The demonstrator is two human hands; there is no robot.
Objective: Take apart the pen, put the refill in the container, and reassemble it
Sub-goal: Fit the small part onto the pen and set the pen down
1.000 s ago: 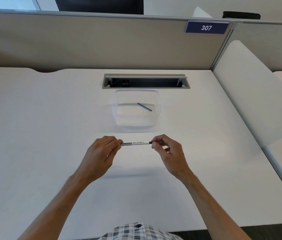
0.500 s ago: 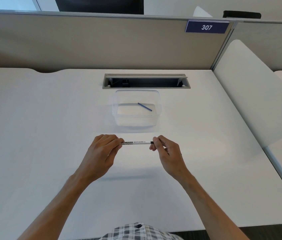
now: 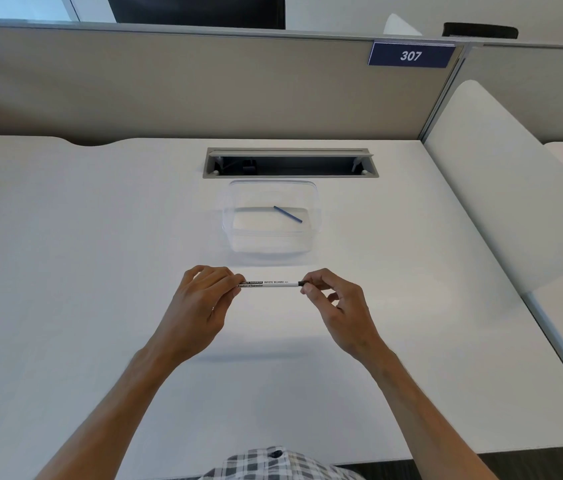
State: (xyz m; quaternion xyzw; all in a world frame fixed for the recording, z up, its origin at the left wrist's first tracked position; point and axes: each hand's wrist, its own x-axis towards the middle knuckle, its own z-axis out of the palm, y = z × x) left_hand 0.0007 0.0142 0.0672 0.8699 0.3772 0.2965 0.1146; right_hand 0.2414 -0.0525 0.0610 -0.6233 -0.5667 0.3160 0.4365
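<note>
bare forearms, checked shirt (image 3: 283, 464) with dark button (image 3: 276, 454)

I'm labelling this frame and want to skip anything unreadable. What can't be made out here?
All in the head view:
- Both ends of the pen: the left hand covers one, the right hand's fingertips cover the other, so whether the end piece is fully seated is hidden.
- Small print on the barrel: partly too small to read.
- Refill in the container: too small for detail.
- Cable tray interior: in shadow.
</note>
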